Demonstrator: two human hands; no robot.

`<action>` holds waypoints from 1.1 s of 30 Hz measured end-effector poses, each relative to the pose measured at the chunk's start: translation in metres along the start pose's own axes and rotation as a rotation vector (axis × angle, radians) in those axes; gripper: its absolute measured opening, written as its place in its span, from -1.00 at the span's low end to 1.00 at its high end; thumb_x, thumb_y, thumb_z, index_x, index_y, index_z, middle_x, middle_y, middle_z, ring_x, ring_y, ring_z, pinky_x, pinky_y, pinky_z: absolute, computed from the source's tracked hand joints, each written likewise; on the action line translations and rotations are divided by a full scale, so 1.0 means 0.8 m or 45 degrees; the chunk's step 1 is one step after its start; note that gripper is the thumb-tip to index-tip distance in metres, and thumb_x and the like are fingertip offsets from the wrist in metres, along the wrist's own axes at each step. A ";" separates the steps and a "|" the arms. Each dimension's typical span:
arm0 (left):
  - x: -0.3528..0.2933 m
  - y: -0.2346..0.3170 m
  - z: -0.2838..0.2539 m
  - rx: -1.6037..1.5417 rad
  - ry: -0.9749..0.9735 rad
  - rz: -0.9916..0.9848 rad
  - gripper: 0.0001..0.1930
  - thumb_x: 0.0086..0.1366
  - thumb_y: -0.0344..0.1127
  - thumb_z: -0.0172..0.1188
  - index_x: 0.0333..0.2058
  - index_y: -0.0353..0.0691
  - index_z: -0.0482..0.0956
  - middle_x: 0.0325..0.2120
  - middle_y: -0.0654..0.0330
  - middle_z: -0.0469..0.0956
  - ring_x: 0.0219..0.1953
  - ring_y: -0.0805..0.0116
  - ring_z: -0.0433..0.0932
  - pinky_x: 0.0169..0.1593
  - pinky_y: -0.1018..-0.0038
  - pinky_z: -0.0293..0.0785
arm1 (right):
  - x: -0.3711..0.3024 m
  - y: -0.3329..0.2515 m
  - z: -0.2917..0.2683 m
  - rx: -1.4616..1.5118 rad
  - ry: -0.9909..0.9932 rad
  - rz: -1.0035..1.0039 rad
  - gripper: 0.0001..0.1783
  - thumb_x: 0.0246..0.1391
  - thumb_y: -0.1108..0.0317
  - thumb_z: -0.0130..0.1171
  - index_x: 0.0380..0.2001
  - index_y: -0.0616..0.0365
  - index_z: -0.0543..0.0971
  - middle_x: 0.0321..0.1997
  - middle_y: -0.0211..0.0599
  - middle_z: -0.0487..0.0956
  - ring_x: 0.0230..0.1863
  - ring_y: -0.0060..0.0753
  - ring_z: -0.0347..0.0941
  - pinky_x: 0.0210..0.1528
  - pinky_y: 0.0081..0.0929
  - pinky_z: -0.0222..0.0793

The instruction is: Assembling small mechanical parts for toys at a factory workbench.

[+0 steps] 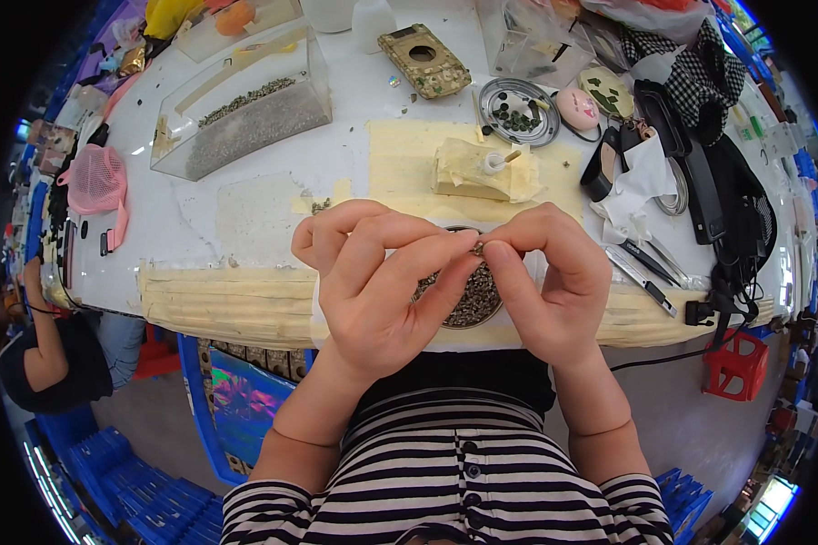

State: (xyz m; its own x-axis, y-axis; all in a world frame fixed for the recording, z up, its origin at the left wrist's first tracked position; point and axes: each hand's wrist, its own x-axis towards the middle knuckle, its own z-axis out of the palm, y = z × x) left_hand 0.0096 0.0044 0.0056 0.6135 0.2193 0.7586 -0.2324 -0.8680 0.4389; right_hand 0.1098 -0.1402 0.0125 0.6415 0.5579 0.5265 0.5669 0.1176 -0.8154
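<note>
Above a round dish of small grey-brown pieces (471,304), my left hand (373,282) and my right hand (554,286) meet fingertip to fingertip. Both are closed in a pinch on one tiny grey-brown piece (478,248), too small to name. My fingers hide part of the dish. Just beyond them stands a tape-covered block (473,173) with a small white cup and a stick on it. Farther back is a round metal dish (543,134) with dark green bits, and a camouflage-patterned casing (424,59) with a round hole.
A clear bin (316,107) of small grey pieces stands at the back left, a pink mesh scoop (97,182) left of it. Tweezers (668,262) and a utility knife (643,283) lie on the right, near black straps and a bag (745,204). Another person (59,363) sits at left.
</note>
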 end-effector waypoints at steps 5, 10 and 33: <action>-0.002 0.001 0.001 0.060 0.011 0.029 -0.75 -0.03 -0.46 0.48 -0.31 -0.10 0.72 -0.38 0.35 0.60 -0.23 0.27 0.44 -0.08 0.41 0.28 | 0.001 0.000 0.001 -0.090 0.012 -0.067 -0.97 0.04 0.60 0.30 -0.42 0.28 0.64 -0.47 -0.35 0.58 -0.51 -0.58 0.41 -0.47 -0.63 0.31; -0.001 0.003 0.000 0.070 0.016 0.029 -0.75 -0.03 -0.48 0.47 -0.31 -0.09 0.72 -0.38 0.35 0.60 -0.23 0.27 0.44 -0.08 0.42 0.29 | -0.004 0.001 -0.003 0.194 -0.049 0.208 -0.98 0.09 0.56 0.28 -0.39 0.28 0.63 -0.45 -0.39 0.57 -0.45 -0.63 0.41 -0.38 -0.65 0.32; -0.005 -0.008 0.004 -0.091 0.070 -0.023 -0.76 -0.03 -0.37 0.48 -0.33 0.00 0.72 -0.39 0.43 0.56 -0.22 0.35 0.44 -0.09 0.34 0.07 | -0.004 -0.007 -0.004 0.551 -0.169 0.548 -0.90 0.25 0.48 0.21 -0.27 0.33 0.59 -0.35 -0.45 0.60 -0.30 -0.72 0.46 -0.19 -0.67 0.40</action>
State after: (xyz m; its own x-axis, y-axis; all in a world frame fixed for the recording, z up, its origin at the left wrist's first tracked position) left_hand 0.0110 0.0075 -0.0016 0.5761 0.2608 0.7746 -0.2761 -0.8300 0.4847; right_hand 0.1063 -0.1449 0.0159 0.6806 0.7232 0.1173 -0.0069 0.1664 -0.9860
